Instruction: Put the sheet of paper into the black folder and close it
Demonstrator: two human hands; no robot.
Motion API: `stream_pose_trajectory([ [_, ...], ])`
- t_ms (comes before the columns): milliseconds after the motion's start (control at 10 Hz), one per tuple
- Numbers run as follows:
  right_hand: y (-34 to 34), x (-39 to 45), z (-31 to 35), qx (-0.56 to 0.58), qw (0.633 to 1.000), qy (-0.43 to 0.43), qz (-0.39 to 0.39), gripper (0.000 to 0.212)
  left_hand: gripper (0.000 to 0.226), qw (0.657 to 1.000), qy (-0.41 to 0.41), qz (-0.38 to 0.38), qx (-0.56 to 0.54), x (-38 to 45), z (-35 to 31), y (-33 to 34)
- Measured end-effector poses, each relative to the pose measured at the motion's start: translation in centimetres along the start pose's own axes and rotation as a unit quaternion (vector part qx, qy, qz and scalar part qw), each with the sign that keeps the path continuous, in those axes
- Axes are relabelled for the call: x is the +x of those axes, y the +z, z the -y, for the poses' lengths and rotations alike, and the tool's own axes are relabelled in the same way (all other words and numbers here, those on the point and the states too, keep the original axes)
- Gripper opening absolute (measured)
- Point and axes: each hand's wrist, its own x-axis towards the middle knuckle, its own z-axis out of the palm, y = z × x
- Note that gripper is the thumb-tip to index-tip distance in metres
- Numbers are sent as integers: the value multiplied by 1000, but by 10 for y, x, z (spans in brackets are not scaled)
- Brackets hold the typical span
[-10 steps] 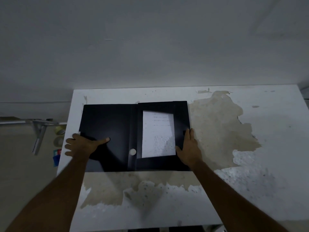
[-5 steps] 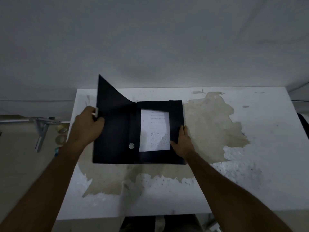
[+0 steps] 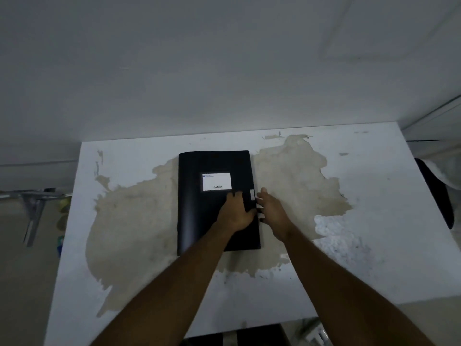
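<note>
The black folder (image 3: 199,208) lies shut and flat on the white table (image 3: 374,233), a white label (image 3: 216,181) on its cover. The sheet of paper is hidden inside. My left hand (image 3: 234,213) rests on the cover's right edge at mid height, fingers curled over that edge. My right hand (image 3: 274,211) sits just beside it on the table, fingers apart and touching the folder's right edge by a small pale tab (image 3: 252,196).
The tabletop has a big patch of peeled beige surface (image 3: 294,176) around the folder. A metal bracket (image 3: 32,208) and tape rolls (image 3: 64,204) are off the left edge. A dark rounded object (image 3: 436,191) sits past the right edge. A wall stands behind.
The left cover, raised half a second ago, has swung over to the right and now lies shut over the sheet. My left hand went across with it; my right hand slid to the edge.
</note>
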Motion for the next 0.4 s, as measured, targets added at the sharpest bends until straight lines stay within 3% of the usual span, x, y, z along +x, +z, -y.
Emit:
stream_pose_trajectory([
  [100,6,6,-5,-60,996,-49,-31,34,70,998,25,-16,64,5,15,12],
  [300,11,11,-4,-170,978,-95,-67,32,71,998,38,7,46,3,18,2],
  [400,9,8,15,-222,961,-131,-99,46,65,995,59,-34,66,0,18,-23],
])
